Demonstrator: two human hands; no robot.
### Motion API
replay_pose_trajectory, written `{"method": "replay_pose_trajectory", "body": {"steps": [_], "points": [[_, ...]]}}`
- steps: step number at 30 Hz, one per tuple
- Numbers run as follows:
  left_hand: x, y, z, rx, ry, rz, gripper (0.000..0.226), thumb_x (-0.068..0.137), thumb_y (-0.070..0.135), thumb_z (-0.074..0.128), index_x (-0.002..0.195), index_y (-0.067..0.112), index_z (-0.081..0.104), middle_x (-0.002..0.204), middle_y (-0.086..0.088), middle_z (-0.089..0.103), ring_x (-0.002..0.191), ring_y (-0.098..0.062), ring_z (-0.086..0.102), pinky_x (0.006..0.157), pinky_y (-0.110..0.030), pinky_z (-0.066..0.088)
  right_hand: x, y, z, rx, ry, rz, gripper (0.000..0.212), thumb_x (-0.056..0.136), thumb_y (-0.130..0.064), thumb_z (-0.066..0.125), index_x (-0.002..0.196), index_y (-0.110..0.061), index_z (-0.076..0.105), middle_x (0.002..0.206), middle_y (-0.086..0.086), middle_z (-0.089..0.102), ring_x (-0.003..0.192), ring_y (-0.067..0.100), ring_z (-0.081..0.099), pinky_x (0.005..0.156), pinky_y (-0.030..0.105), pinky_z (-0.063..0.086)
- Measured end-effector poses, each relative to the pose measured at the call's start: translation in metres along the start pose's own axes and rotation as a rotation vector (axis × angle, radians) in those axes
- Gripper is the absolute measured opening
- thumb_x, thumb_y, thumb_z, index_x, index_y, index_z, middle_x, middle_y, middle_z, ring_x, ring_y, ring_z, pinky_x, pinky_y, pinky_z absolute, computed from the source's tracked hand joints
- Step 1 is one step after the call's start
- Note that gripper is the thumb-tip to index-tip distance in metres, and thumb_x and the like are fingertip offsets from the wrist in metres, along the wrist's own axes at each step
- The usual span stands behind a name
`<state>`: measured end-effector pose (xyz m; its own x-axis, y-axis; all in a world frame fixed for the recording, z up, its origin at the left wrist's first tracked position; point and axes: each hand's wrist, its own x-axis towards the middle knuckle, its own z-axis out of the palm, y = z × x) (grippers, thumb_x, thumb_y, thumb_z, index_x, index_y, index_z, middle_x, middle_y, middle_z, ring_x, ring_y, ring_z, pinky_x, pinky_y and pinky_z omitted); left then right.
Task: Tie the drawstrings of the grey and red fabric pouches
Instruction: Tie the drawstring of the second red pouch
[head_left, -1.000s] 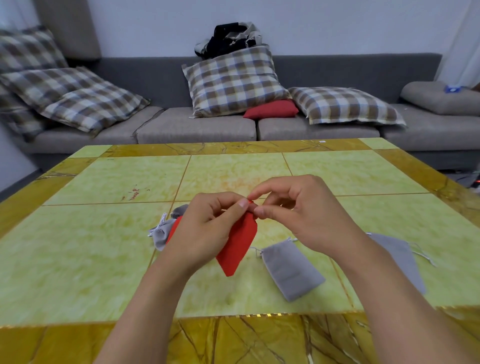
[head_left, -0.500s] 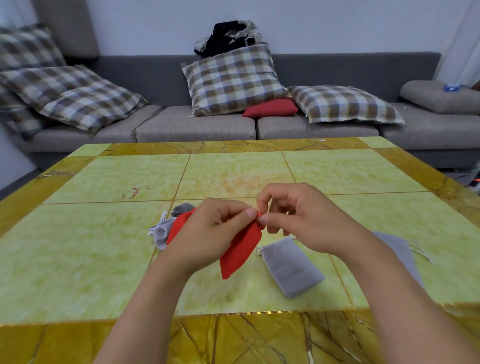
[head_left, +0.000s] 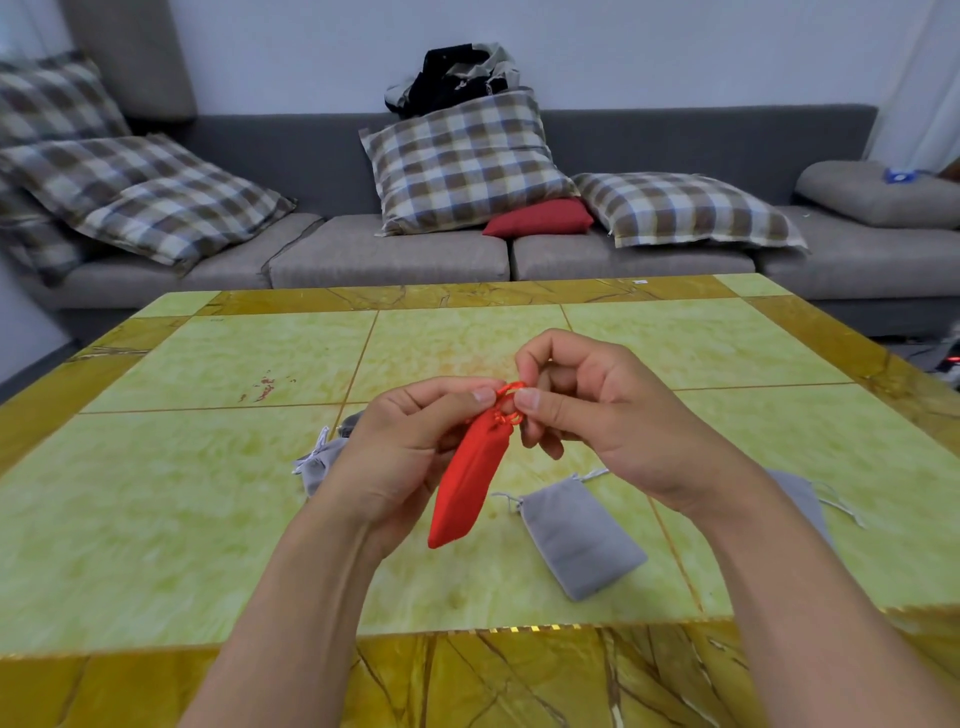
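Red pouch (head_left: 470, 488) held above table (head_left: 208, 493), long axis 1 to 7 o'clock, neck uppermost. Left hand (head_left: 410, 447) pinches neck; right hand (head_left: 597, 410) pinches cord loop (head_left: 511, 391) at 1 o'clock, nearer the knot. Grey pouch (head_left: 584, 540) lies at 4 o'clock.

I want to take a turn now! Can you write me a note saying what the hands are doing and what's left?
Left hand: pinches the red pouch at its neck, held above the table.
Right hand: pinches the red drawstring, looped at the pouch's mouth.
Done: red mouth gathered; knot looks unfinished.
Left: finish the red tie, then the flat grey pouch with loose strings. Another grey pouch lies under the right forearm, one more behind the left hand; their ties are unclear.
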<state>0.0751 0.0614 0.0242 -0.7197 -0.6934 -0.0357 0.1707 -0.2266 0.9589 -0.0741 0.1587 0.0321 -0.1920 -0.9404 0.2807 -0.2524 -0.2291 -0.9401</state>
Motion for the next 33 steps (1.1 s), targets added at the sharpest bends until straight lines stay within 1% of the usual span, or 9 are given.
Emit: {"method": "replay_pose_trajectory", "body": {"steps": [6,10,13,16,18,21,24,27,33], "points": [[0.000,0.000,0.000,-0.050,-0.020,-0.009,0.013,0.078,0.005,0.064,0.087,0.001,0.072,0.067,-0.008,0.072,0.052,-0.011,0.065,0.045,-0.014,0.046,0.001,0.002,0.002,0.055,0.019,0.039,0.006,0.096,0.001,0.054,0.092,-0.004,0.054,0.067,0.015,0.058,0.061,0.018,0.057,0.055,0.027,0.045],[0.009,-0.006,-0.005,-0.002,0.118,0.022,0.011,0.076,0.007,0.071,0.071,0.014,0.078,0.068,-0.007,0.070,0.064,-0.020,0.057,0.057,-0.023,0.038,-0.002,-0.001,-0.006,-0.017,0.077,0.058,0.017,0.091,0.001,0.063,0.108,-0.002,0.061,0.074,0.017,0.071,0.068,0.015,0.066,0.062,0.025,0.052],[0.010,-0.007,-0.006,0.113,0.211,0.142,0.011,0.075,0.003,0.077,0.071,0.014,0.078,0.069,-0.002,0.074,0.064,-0.013,0.065,0.060,-0.020,0.047,-0.003,-0.005,-0.011,-0.291,0.119,0.085,0.015,0.085,0.000,0.070,0.098,-0.007,0.074,0.074,0.008,0.076,0.069,0.014,0.072,0.067,0.019,0.055],[0.008,-0.010,-0.001,0.437,0.253,0.292,0.018,0.078,0.005,0.079,0.091,0.016,0.074,0.068,0.003,0.076,0.062,-0.007,0.069,0.058,-0.021,0.053,-0.003,-0.010,-0.005,-0.684,0.105,0.071,0.010,0.083,-0.010,0.075,0.082,-0.019,0.077,0.067,-0.005,0.072,0.060,0.004,0.066,0.060,0.010,0.047],[0.008,-0.015,0.000,0.638,0.227,0.355,0.029,0.080,0.009,0.078,0.102,0.025,0.069,0.068,0.008,0.075,0.068,-0.010,0.072,0.068,-0.032,0.059,0.000,-0.016,0.004,-0.787,0.067,0.045,0.007,0.085,-0.016,0.073,0.085,-0.021,0.078,0.076,-0.007,0.070,0.069,0.005,0.063,0.063,0.012,0.045],[0.008,-0.017,-0.001,0.725,0.135,0.344,0.035,0.080,0.011,0.078,0.106,0.030,0.063,0.071,0.008,0.076,0.073,-0.014,0.073,0.076,-0.045,0.059,0.005,-0.019,0.013,-0.922,-0.021,0.011,0.008,0.088,-0.020,0.071,0.092,-0.019,0.078,0.090,-0.007,0.061,0.086,0.013,0.059,0.079,0.028,0.046],[0.007,-0.015,-0.004,0.644,-0.041,0.261,0.039,0.082,0.008,0.077,0.112,0.025,0.059,0.078,0.002,0.078,0.078,-0.016,0.075,0.075,-0.041,0.060,0.002,-0.014,0.006,-0.813,0.078,-0.077,0.003,0.078,-0.018,0.080,0.078,-0.020,0.078,0.081,-0.006,0.065,0.076,0.008,0.060,0.069,0.021,0.046],[0.004,-0.010,-0.004,0.563,-0.124,0.249,0.040,0.083,0.003,0.075,0.114,0.020,0.058,0.081,-0.002,0.078,0.074,-0.010,0.073,0.062,-0.015,0.049,-0.003,-0.007,-0.007,-0.619,0.146,-0.050,0.005,0.075,-0.015,0.083,0.075,-0.019,0.079,0.070,-0.005,0.070,0.066,0.005,0.061,0.062,0.013,0.044],[-0.001,-0.004,0.002,0.230,-0.155,0.290,0.035,0.081,-0.009,0.069,0.111,0.004,0.057,0.076,-0.011,0.076,0.055,-0.005,0.065,0.050,-0.007,0.043,-0.005,0.002,-0.012,-0.137,0.151,0.022,0.008,0.075,-0.012,0.078,0.081,-0.007,0.078,0.068,0.008,0.071,0.059,0.011,0.057,0.057,0.024,0.048]]}}
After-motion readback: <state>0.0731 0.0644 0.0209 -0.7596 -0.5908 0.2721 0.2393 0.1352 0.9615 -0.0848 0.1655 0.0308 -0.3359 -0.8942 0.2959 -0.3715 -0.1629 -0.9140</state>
